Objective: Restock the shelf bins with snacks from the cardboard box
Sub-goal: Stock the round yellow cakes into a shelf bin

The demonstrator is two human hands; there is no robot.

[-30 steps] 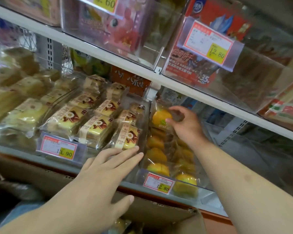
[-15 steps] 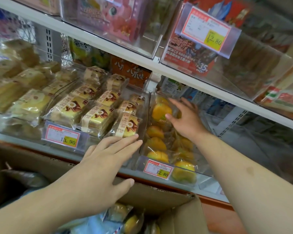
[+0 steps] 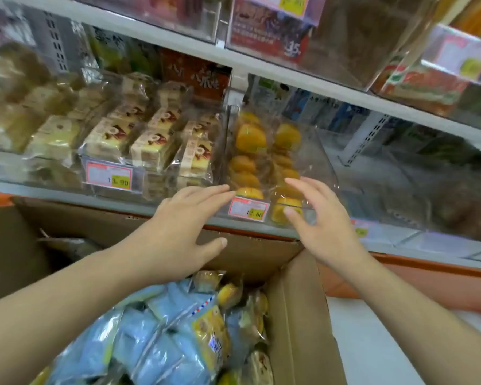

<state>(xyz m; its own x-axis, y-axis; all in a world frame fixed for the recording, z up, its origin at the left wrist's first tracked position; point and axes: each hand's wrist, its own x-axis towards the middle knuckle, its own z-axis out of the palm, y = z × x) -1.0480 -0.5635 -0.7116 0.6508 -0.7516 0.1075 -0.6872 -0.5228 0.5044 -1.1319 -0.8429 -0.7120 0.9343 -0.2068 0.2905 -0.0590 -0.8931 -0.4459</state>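
Hands empty above cardboard box.

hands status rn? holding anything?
Left hand: open, holding nothing.
Right hand: open, fingers loosely bent, holding nothing.

The price tag clipped to the front of the clear bin of wrapped cake slices reads 13.90 on a yellow patch. The tag on the bin of round yellow cakes reads 12.80. On the shelf above, a red package shows a white "35", and the yellow patch of the tag at the top edge ends in "80". A brown box behind the cake slices carries large Chinese characters, too blurred to read. The smaller print on all tags is illegible.
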